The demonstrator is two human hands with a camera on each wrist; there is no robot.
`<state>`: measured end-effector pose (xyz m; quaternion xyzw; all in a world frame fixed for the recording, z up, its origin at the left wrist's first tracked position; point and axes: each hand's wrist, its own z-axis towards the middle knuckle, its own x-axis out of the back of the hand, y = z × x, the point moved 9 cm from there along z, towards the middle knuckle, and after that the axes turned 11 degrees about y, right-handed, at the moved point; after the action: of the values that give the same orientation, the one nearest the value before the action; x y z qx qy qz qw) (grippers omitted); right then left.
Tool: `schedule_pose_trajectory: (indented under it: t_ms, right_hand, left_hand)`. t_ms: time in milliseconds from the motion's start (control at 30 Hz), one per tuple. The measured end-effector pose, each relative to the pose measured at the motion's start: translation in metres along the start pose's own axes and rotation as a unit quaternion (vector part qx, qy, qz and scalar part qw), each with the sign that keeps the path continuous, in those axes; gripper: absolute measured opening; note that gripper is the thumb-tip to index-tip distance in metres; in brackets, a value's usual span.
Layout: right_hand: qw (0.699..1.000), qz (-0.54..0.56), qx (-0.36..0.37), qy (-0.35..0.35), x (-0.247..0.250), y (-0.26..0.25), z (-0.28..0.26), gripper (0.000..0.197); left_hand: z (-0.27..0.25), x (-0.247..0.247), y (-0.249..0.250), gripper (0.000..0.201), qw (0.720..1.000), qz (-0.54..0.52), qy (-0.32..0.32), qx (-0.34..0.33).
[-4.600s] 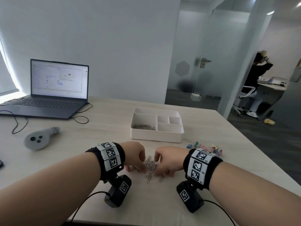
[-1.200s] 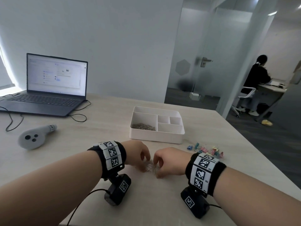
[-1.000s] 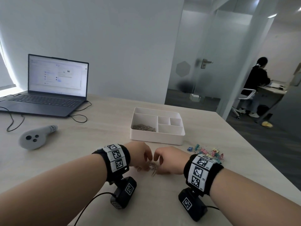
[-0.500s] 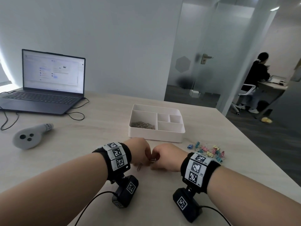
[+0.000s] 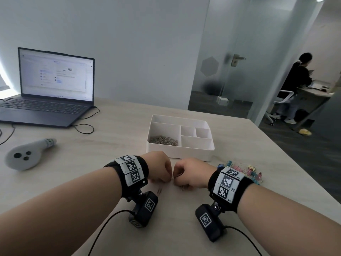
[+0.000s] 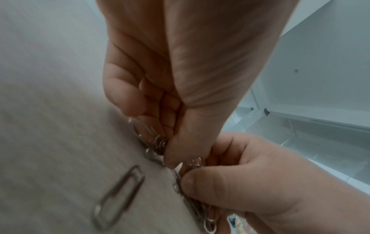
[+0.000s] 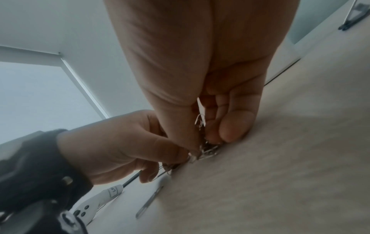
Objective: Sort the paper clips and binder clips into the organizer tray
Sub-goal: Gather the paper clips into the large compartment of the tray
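Observation:
Both hands meet knuckle to knuckle on the table in front of the white organizer tray [image 5: 195, 154]. My left hand [image 5: 166, 177] pinches a small bunch of silver paper clips [image 6: 158, 143] between thumb and fingers. My right hand [image 5: 178, 179] pinches another bunch of paper clips [image 7: 207, 149] against the tabletop. A single paper clip [image 6: 118, 196] lies loose on the table under the left wrist. The tray's large left compartment holds a heap of paper clips [image 5: 164, 140]. Coloured binder clips [image 5: 249, 171] lie in a pile to the right of my right wrist.
An open laptop [image 5: 49, 89] with cables stands at the back left. A grey handheld controller [image 5: 25, 156] lies left of my arms. The table's right edge runs just past the binder clips. A person sits at a desk behind the glass partition, far right.
The spread of paper clips between my hands has been gathered into the two hands' pinches. Both hands have drawn together and shifted slightly toward the tray, leaving a stray clip behind.

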<state>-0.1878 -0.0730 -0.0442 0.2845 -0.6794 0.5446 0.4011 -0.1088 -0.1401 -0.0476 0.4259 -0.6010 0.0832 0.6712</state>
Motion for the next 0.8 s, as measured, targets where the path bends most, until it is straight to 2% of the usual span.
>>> schedule_pose_trajectory:
  t_ms: [100,233,467,567,667,800]
  right_hand:
    - [0.999,0.048,-0.01,-0.012,-0.003,0.005,0.008,0.01]
    - [0.993,0.114,-0.014,-0.007,0.003,0.003,0.018,0.008]
    - [0.967,0.247,-0.03,0.047,0.042,-0.012,0.051,0.01]
    - [0.954,0.278,-0.027,0.106,0.065,-0.018,0.069,0.011]
    - [0.957,0.224,-0.023,0.182,0.082,-0.017,0.085,0.008]
    - [0.972,0.093,-0.006,0.216,0.077,-0.019,0.095,0.004]
  left_hand:
    - [0.003,0.003,-0.005,0.008,0.999,-0.046,-0.002,0.005]
    - [0.008,0.025,-0.012,0.006,0.992,-0.118,0.046,0.004]
    - [0.026,0.091,-0.025,0.001,0.96,-0.183,0.213,0.007]
    - [0.033,0.114,-0.027,0.002,0.943,-0.178,0.282,0.005]
    - [0.042,0.123,-0.026,0.005,0.938,-0.14,0.316,0.007]
    - [0.053,0.113,-0.024,0.017,0.955,-0.049,0.292,0.005]
